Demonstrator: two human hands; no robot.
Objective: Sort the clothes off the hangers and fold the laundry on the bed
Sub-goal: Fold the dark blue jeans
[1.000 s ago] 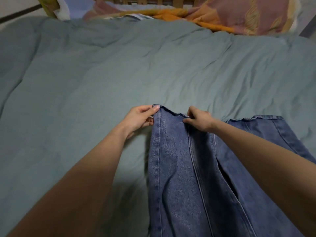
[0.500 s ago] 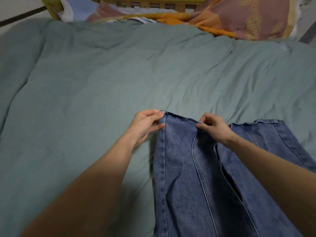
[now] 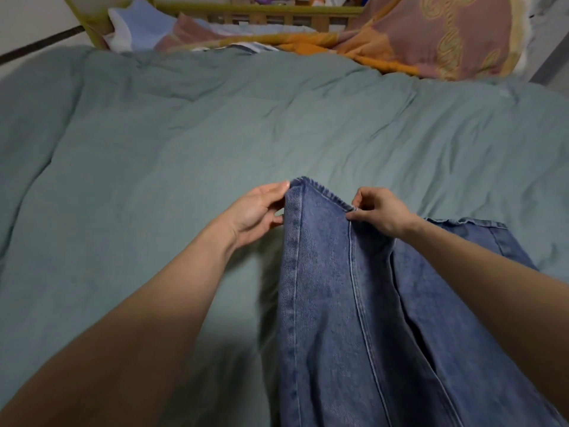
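A pair of blue jeans [image 3: 354,303] stretches from the bottom edge up toward the middle of the bed. My left hand [image 3: 255,212] pinches the left corner of one leg's hem between thumb and fingers. My right hand [image 3: 377,212] pinches the same hem at the seam on its right side. That hem is lifted slightly off the cover. The other leg's hem [image 3: 468,223] lies flat to the right, partly behind my right forearm.
A grey-green duvet [image 3: 184,143] covers the bed. At the far end lies a pink and orange patterned blanket [image 3: 431,35], with a pale blue and white cloth [image 3: 138,26] at the far left. A wooden slatted rail [image 3: 261,13] runs behind them.
Both hands have lifted the hem of the jeans leg and drawn it a little toward me. The hem now forms a raised ridge between my hands.
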